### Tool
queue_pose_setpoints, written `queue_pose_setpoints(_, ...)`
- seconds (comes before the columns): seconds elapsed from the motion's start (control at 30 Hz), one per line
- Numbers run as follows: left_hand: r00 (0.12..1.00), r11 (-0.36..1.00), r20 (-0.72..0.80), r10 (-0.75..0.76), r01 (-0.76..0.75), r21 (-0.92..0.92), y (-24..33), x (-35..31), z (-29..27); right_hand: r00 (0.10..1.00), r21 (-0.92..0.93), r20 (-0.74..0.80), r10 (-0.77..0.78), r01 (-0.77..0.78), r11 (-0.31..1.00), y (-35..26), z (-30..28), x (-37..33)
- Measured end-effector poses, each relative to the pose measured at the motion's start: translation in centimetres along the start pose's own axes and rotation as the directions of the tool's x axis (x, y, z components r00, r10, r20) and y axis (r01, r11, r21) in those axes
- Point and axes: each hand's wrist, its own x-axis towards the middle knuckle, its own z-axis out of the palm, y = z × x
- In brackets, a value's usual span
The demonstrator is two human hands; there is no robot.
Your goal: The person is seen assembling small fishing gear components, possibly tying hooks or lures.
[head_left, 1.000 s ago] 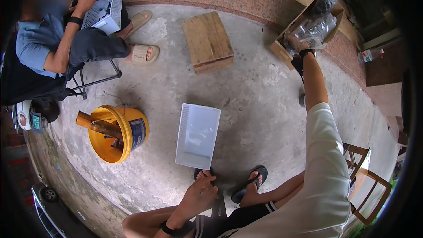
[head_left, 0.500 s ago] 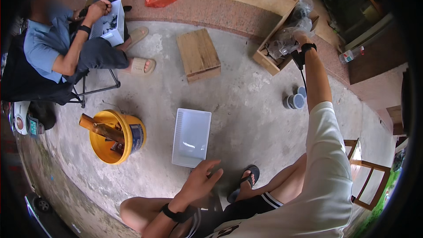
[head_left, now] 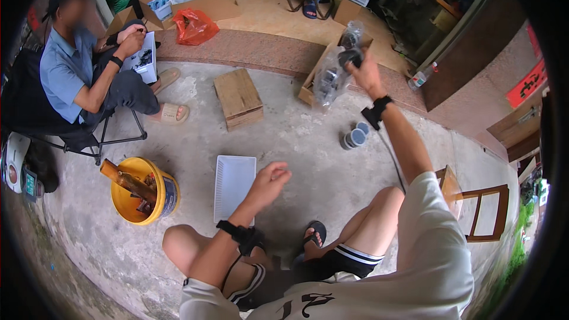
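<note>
My right hand [head_left: 368, 76] is at the open cardboard box [head_left: 306, 93] on the far right, its fingers closed round a dark, round tub-like object [head_left: 350, 57]. Clear plastic bags [head_left: 327, 83] with dark contents bulge from the box beside it. Nearer to me, my left hand [head_left: 268, 185] hovers over the right edge of a white plastic basket [head_left: 228, 192] on the ground. Its fingers are loosely bent and apart, and nothing shows in them. Two round grey-lidded tubs [head_left: 355, 137] stand on the concrete below my right forearm.
A yellow bucket [head_left: 135, 216] with a wooden piece stands at left. A wooden block [head_left: 238, 98] sits ahead, before a stone step [head_left: 261, 58]. At far left a seated person [head_left: 74, 77] handles small dark parts over a white basket [head_left: 144, 70]. A wooden chair [head_left: 501, 213] is at right.
My right hand has come up out of the bags with a dark round object. My left hand has risen from in front of the basket to beside its right edge. The view has tilted up.
</note>
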Motion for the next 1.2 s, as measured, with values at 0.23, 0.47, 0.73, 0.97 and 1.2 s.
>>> queue_pose_setpoints(0.23, 0.980, 0.955, -0.037, -0.198, 0.184, -0.231, 0.0, 0.4, 1.4, 0.930, 0.284, 0.283, -0.233, 0.150, 0.947, -3.1, -0.4, -13.8)
queue_pose_setpoints(0.47, 0.977, 0.950, -0.038, -0.210, 0.195, -0.242, -0.4, -1.8, 1.4, 0.419, 0.056, 0.907, 0.041, -0.217, 0.974, -1.5, 5.9, -17.9)
queue_pose_setpoints(0.73, 0.968, 0.939, -0.031, -0.248, 0.233, -0.253, -0.2, -4.2, -0.7, 0.470, -0.021, 0.816, 0.336, -0.558, 0.830, 4.2, 14.9, -12.1)
queue_pose_setpoints(0.97, 0.963, 0.911, -0.093, -0.251, 0.203, -0.358, 0.7, -5.7, -1.9, 0.677, -0.007, 0.533, 0.507, -0.596, 0.803, 10.8, 20.9, -3.6)
queue_pose_setpoints(1.2, 0.978, 0.911, -0.026, -0.207, 0.183, -0.371, 2.3, -6.8, -1.3, 0.445, 0.046, 0.784, 0.432, -0.736, 0.675, 6.5, 18.8, -4.1)
